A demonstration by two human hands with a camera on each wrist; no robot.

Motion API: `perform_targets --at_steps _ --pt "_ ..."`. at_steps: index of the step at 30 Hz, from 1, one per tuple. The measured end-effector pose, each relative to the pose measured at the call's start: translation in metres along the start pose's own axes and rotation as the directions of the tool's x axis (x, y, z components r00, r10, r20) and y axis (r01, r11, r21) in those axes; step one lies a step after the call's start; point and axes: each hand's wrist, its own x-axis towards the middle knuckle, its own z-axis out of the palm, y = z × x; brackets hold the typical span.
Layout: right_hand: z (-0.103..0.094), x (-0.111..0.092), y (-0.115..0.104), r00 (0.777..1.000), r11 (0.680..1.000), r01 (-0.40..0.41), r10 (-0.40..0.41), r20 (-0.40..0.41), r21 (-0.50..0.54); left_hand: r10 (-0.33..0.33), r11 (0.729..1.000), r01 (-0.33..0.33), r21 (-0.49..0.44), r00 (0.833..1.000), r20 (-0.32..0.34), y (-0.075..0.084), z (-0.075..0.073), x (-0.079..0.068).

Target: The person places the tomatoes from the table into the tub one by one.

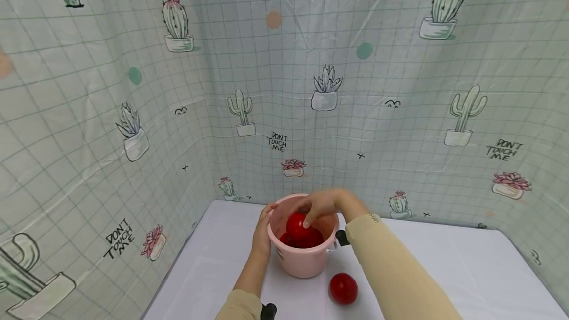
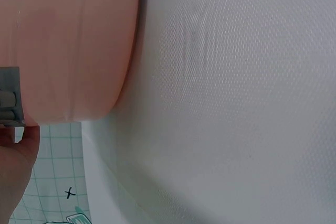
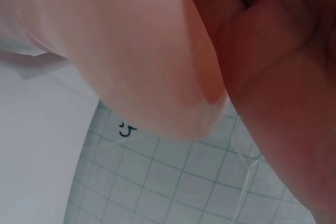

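A pink bucket (image 1: 304,263) stands upright on the white table, with several glossy red tomatoes (image 1: 313,237) in it. My left hand (image 1: 263,236) holds the bucket's left side, fingers at the rim. In the left wrist view, part of that hand (image 2: 16,166) shows beside the bucket wall (image 2: 68,45). Reaching over the right rim, my right hand (image 1: 323,204) grips a red tomato (image 1: 295,226) inside the bucket, thumb against its side. The right wrist view shows the palm (image 3: 278,77) beside the bucket (image 3: 136,51); the tomato is hidden there.
Another red tomato (image 1: 344,289) lies on the white tabletop (image 1: 426,265), in front of the bucket and to its right. A cloth with a grid and cactus prints (image 1: 293,63) hangs behind the table and along its left side.
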Motion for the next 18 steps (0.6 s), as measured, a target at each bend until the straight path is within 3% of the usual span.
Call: perform_targets --at_steps 11,18 --pt "0.0032 0.0060 0.0067 0.999 0.997 0.038 -0.039 0.003 0.067 0.004 0.999 -0.005 0.038 1.000 0.026 0.0029 0.0007 -0.0026" --pt "0.0033 0.0052 0.0092 0.999 0.998 0.050 -0.050 -0.015 0.039 0.010 0.998 -0.012 0.065 1.000 0.020 0.0006 0.0000 -0.0023"
